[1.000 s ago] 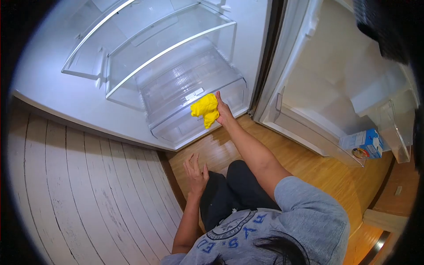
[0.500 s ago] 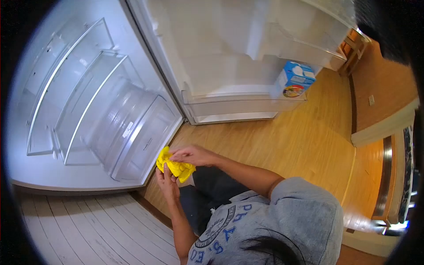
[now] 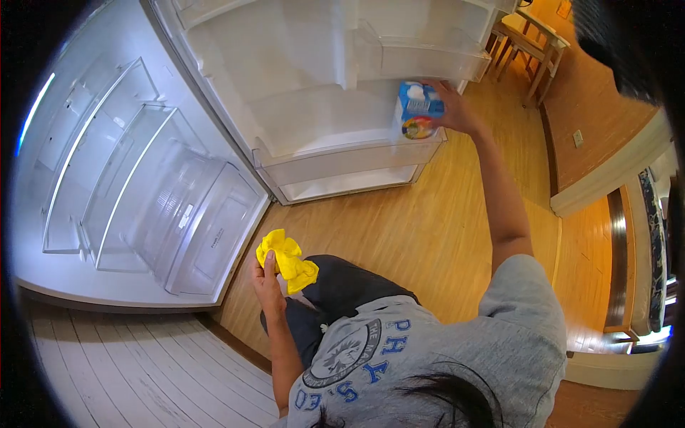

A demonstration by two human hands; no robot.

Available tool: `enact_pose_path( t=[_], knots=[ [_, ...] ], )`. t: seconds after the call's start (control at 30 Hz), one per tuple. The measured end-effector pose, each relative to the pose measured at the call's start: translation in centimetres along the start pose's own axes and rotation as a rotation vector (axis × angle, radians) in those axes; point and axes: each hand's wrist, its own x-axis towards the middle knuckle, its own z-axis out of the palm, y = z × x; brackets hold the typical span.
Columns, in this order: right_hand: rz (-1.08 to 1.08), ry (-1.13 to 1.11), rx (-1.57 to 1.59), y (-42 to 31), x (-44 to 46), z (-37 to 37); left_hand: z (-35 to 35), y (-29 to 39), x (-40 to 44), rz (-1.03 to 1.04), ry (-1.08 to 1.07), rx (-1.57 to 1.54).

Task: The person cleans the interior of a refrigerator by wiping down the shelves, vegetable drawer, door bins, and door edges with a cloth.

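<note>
A crumpled yellow cloth is pinched in my left hand, its thumb on top, above my lap. My right hand reaches far out to the fridge door, fingers curled round the right side of a blue box with a food picture on it. That box stands upright in the right end of a clear door bin. Part of the box's right side is hidden behind my fingers.
On the left is the open fridge with glass shelves and a clear drawer. Its door is swung wide over the wooden floor. White planks lie lower left; a wooden chair stands far back.
My right hand has left the yellow cloth and moved up and right to the blue box. The cloth stays in my left hand. The view has shifted a little.
</note>
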Motion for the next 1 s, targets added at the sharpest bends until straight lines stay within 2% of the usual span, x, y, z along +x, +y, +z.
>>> enact_pose_path(
  t=[0.13,0.2,0.23,0.27,0.3,0.37,0.43,0.47,0.53,0.57,0.6,0.63,0.67,0.7,0.73,0.77,0.83,0.87,0.93,0.97,1.0],
  knots=[
    [-0.040,0.018,-0.090,-0.5,0.5,-0.2,0.5,-0.3,-0.1,0.031,-0.017,0.031],
    [-0.025,-0.042,-0.053,-3.0,0.0,-0.8,1.0,-0.4,-0.2,0.069,-0.012,0.054],
    [-0.112,0.049,-0.091,-4.3,-0.5,-0.7,1.3,-0.3,-0.4,0.117,-0.050,0.145],
    [-0.128,0.047,-0.086,-5.7,-1.1,-0.8,1.6,-0.3,-0.5,0.164,-0.086,0.237],
    [-0.167,0.090,-0.094,-7.0,-1.6,-0.9,0.8,-0.6,0.2,0.390,-0.175,0.570],
    [-0.219,0.134,-0.091,-9.9,-2.4,-1.6,4.0,2.9,-1.0,0.477,-0.236,0.673],
    [-0.269,0.289,-0.073,-13.0,-3.2,-2.9,6.7,6.1,-1.6,0.590,-0.391,0.817],
    [-0.263,0.311,0.021,-14.6,-3.6,-3.8,8.1,7.5,-1.9,0.586,-0.378,0.822],
    [-0.260,0.328,0.125,-17.2,-3.7,-4.7,10.6,9.6,-2.1,0.807,-0.487,0.830],
    [-0.337,0.297,0.294,-18.2,-3.5,-4.8,11.5,10.1,-1.9,0.804,-0.478,0.837],
    [-0.413,0.264,0.462,-19.0,-3.3,-4.5,12.3,10.6,-1.7,0.878,-0.458,0.747],
    [-0.421,0.260,0.471,-19.3,-2.8,-3.6,12.7,10.8,-1.5,0.952,-0.435,0.655],
    [-0.466,0.139,0.669,-19.3,-2.3,-2.1,12.5,10.7,-1.3,0.950,-0.422,0.662],
    [-0.510,0.010,0.868,-19.3,-1.7,-0.4,11.8,10.3,-1.0,0.798,-0.447,0.542],
    [-0.520,-0.005,0.886,-19.6,-1.2,1.4,11.0,9.8,-0.8,0.644,-0.461,0.424],
    [-0.437,-0.056,1.013,-20.0,-0.8,3.4,10.1,9.6,-0.5,0.554,-0.399,0.397],
    [-0.287,-0.191,1.178,-21.4,-0.5,5.4,8.7,9.3,-0.3,0.527,-0.294,0.383],
    [-0.303,-0.218,1.201,-22.0,-0.4,5.9,7.9,9.2,-0.2,0.511,-0.217,0.355],
    [-0.443,0.001,0.836,-22.7,0.1,6.7,6.8,8.7,-0.1,0.568,-0.098,0.347],
    [-0.475,-0.160,0.794,-23.3,-0.2,5.7,6.2,8.7,-0.2,0.567,-0.027,0.357],
    [-0.499,-0.179,0.817,-24.5,-0.8,5.9,5.7,8.8,-0.3,0.565,0.043,0.366]
  ],
)
